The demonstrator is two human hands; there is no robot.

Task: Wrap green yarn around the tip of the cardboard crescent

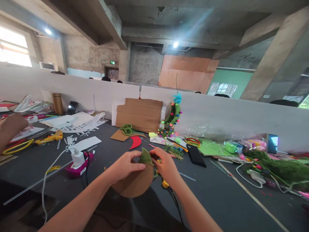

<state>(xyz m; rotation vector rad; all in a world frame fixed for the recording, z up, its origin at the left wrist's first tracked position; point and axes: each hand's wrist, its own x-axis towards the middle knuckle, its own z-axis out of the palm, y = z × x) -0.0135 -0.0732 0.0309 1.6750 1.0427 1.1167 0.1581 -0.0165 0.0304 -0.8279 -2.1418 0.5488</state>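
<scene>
My left hand [125, 167] pinches the left edge of a curved brown cardboard piece [135, 185] held above the dark table [217, 193]. Green yarn [145, 157] covers the top tip of that piece. My right hand [166, 166] grips the piece at its right side, fingers closed near the green tip. A yellow tool with a black cord [165, 184] shows just under my right wrist; whether the hand holds it I cannot tell.
A pink power strip with a white charger [77, 162] lies to the left, a black phone [195, 155] to the right. A green cactus-like model with pompoms [172, 117] stands behind, beside cardboard sheets [138, 114]. Another person's hand [11, 127] is at far left. Green yarn [277, 167] piles at right.
</scene>
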